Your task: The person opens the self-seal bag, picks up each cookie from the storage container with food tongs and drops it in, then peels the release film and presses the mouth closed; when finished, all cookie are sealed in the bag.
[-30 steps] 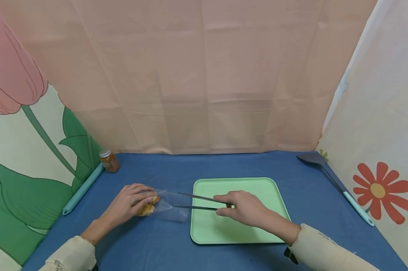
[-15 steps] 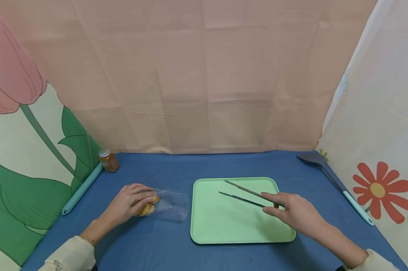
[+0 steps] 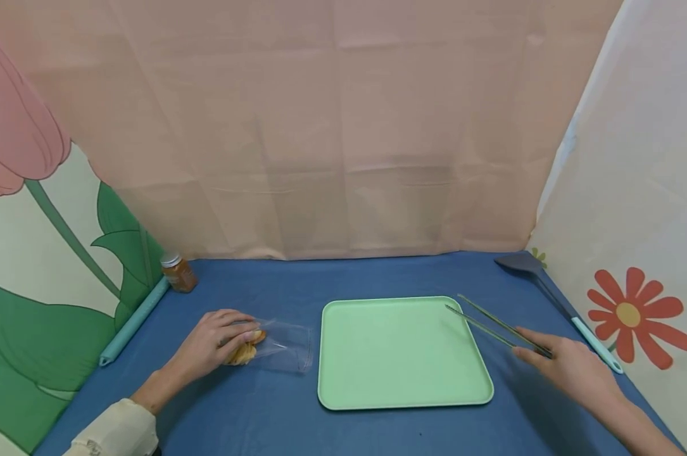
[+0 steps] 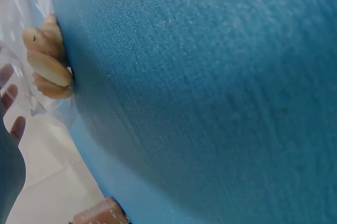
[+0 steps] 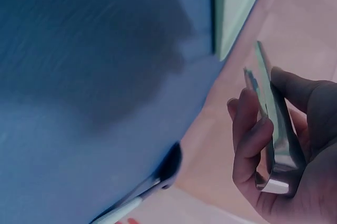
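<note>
My left hand (image 3: 220, 339) holds a clear plastic bag (image 3: 289, 348) on the blue cloth, fingers curled over its left end. Inside that end lie golden-brown bread-like pieces (image 3: 242, 353), partly covered by the hand; the left wrist view shows these pieces (image 4: 50, 68) stacked, with fingertips close by. The bag's other end points right, towards a light green tray (image 3: 400, 354) with nothing on it. Metal tongs (image 3: 491, 316) are gripped in my right hand (image 3: 577, 373), beyond the tray's right edge. Their arms stand apart with nothing between them, tips pointing back over the tray's far right corner.
A spatula (image 3: 548, 294) with a pale blue handle lies along the right edge. At the back left sit a jar with a metal lid (image 3: 179, 273) and a rolled teal sheet or tube (image 3: 132, 323). Fabric walls border the table on three sides.
My right hand has drawn the tongs from the bag's mouth, across the tray, to its right side. The left hand and bag stay in place. The head view has shifted slightly.
</note>
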A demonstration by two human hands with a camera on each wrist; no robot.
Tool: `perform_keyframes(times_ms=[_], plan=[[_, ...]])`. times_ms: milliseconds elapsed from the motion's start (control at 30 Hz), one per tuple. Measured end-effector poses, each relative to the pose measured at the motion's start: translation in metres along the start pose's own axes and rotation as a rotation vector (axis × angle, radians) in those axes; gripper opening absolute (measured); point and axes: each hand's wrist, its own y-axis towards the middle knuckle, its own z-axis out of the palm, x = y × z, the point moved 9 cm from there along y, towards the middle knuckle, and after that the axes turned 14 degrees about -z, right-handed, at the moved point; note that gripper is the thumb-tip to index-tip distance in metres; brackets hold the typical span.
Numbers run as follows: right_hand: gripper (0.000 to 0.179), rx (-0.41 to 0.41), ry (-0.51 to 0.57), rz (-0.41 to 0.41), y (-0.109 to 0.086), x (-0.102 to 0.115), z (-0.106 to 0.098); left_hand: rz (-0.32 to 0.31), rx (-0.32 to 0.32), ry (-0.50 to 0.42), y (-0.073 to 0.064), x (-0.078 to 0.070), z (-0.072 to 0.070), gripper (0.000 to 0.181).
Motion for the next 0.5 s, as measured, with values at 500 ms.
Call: perform_keyframes(times_ms=[500], plan=[[0.076,-0.047,-0.059,0.052,0.01,-0.048,0.008,0.015,-0.026,0.004,-0.002,-0.002,-0.005,0.022]])
